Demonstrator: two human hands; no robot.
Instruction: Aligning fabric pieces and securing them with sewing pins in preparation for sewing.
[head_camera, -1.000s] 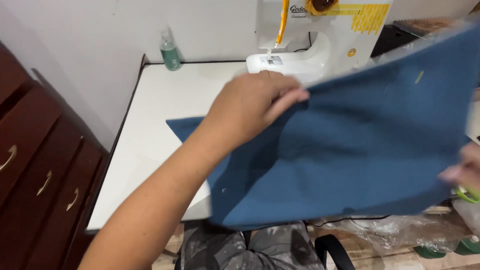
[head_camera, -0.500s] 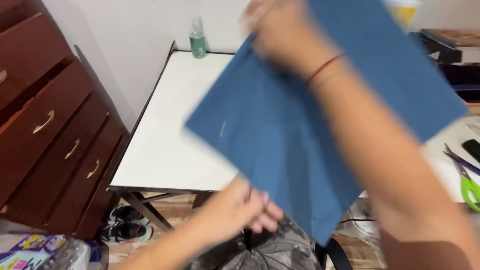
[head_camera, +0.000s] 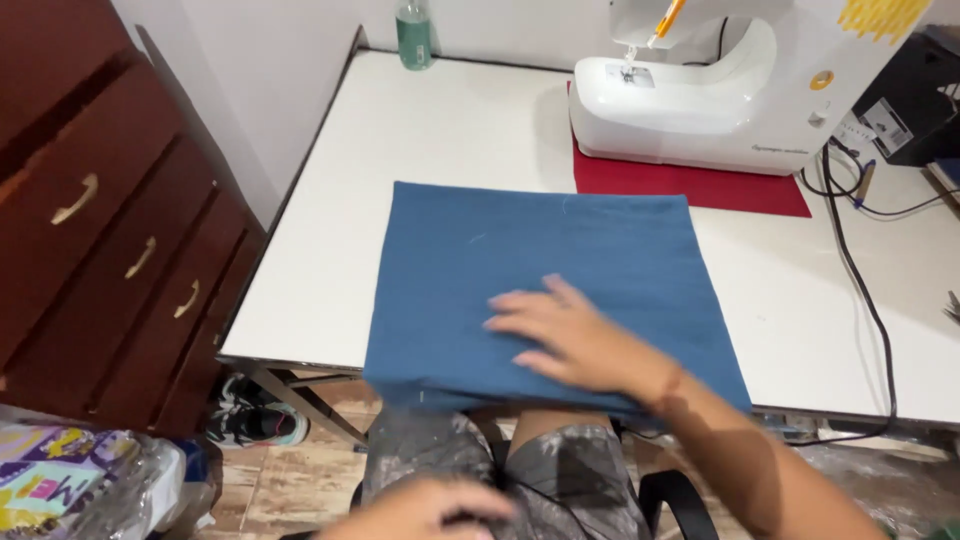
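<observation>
The right hand (head_camera: 575, 335) lies flat, palm down, fingers spread (arm outstretched), while the left hand (head_camera: 425, 510) rests low, blurred.

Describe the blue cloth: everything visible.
The blue cloth is a plain, matte woven-looking piece in mid blue, lying flat and roughly rectangular on the white table. Its near edge hangs slightly over the table's front edge, where it appears doubled into layers. A few faint light specks mark its surface. The right hand rests palm-down on its near-right part, fingers spread. Its far edge stops just short of the red mat under the sewing machine.
</observation>
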